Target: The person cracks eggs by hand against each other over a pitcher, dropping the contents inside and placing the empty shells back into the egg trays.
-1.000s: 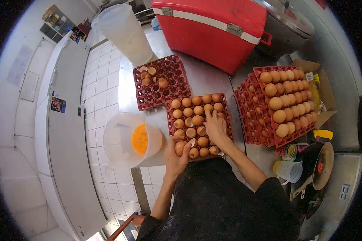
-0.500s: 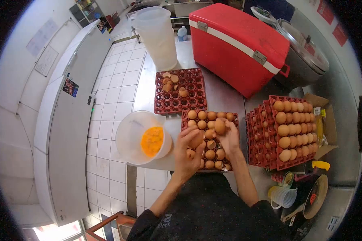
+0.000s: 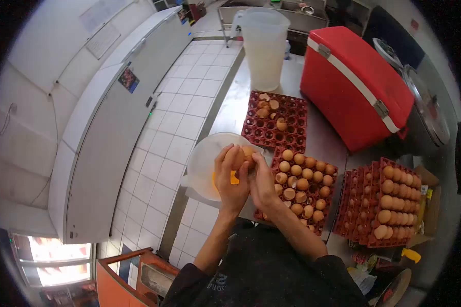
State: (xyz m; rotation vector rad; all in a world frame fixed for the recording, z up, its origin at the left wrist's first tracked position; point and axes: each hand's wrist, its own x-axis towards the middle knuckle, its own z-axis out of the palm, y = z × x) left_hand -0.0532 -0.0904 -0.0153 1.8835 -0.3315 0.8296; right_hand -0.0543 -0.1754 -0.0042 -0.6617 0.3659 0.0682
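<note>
My left hand (image 3: 230, 181) is closed around a brown egg (image 3: 237, 159). Close against it, my right hand (image 3: 264, 188) grips a second brown egg (image 3: 248, 151), and the two eggs appear to touch. Both hands are over the right side of a translucent plastic pitcher (image 3: 198, 166). Orange-yellow beaten-looking egg (image 3: 234, 177) shows inside it, partly hidden behind the fingers. To the right of my hands is a red egg tray (image 3: 274, 153) with whole brown eggs and several broken shells. My right forearm covers part of that tray.
Another red tray (image 3: 298, 125) behind holds empty shells. A tall plastic jug (image 3: 265, 56) and a red cooler (image 3: 351, 87) stand farther back. Stacked trays full of eggs (image 3: 376, 204) are at the right. The counter's left edge borders the tiled floor (image 3: 174, 123).
Both hands, each with an egg, have moved left from over the egg tray to over the pitcher and come together. The camera view has turned left.
</note>
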